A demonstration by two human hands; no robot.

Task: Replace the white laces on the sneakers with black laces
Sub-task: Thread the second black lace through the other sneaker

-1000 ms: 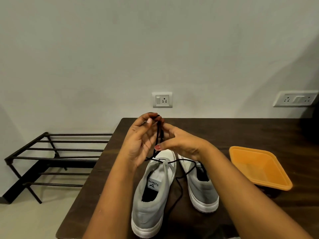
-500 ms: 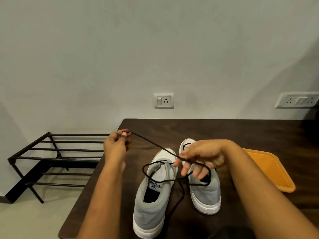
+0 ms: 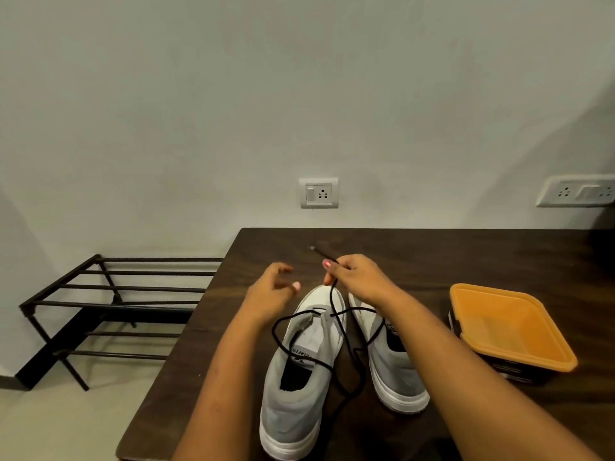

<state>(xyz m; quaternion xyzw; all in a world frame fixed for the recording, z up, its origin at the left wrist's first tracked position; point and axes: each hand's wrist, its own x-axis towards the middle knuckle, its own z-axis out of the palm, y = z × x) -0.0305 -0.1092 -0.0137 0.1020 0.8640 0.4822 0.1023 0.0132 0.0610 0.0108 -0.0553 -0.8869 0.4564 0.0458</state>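
Two grey sneakers with white soles stand side by side on the dark wooden table, toes towards the wall: the left sneaker and the right sneaker. A black lace loops loosely over the left sneaker's tongue and trails down between the two shoes. My right hand pinches the lace near its tip above the toes, the tip pointing away. My left hand hovers just left of the left sneaker's toe, fingers spread, holding nothing. No white lace is in view.
An orange-lidded dark box sits on the table to the right of the shoes. A black metal shoe rack stands on the floor left of the table. Wall sockets are behind the table.
My left hand has let go of the lace end and moved right towards the shoe. My right hand rose from the loop and now pinches the lace near its tip.
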